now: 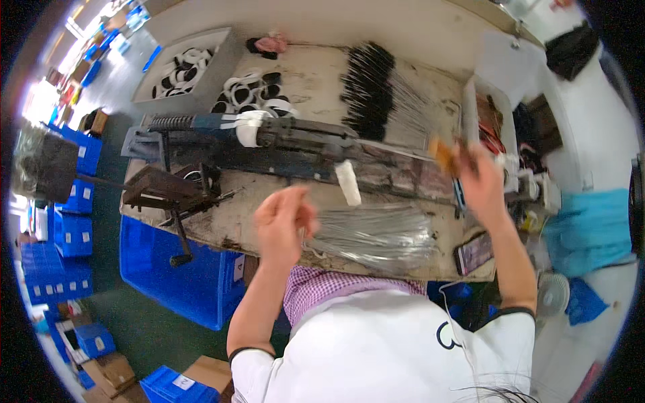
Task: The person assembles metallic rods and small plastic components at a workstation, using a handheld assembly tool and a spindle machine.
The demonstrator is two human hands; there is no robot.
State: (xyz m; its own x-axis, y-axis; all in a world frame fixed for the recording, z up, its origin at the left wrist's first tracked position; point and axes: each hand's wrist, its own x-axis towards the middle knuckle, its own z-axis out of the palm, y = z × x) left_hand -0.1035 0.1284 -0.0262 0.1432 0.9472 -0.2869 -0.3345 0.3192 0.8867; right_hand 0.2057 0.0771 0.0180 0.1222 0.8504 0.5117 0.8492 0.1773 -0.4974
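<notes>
My left hand (pixel 283 223) hovers over the bench's front edge, fingers curled, pinching what looks like a thin wire at the left end of a pile of loose metal rods (pixel 376 235). My right hand (pixel 476 176) is raised at the right and blurred, gripping a small brown handled tool (pixel 443 154) that touches a long thin rod (pixel 396 149) lying along the dark metal machine (pixel 282 138). A white roller handle (pixel 348 182) sticks out from that machine between my hands.
Black-tipped rods (pixel 373 91) are stacked at the back of the worn workbench (pixel 306 77). White-and-black rings fill a grey tray (pixel 181 67) and lie beside it. A phone (pixel 474 252) lies at the front right. Blue crates (pixel 181 269) stand below left; a small fan (pixel 552 293) at right.
</notes>
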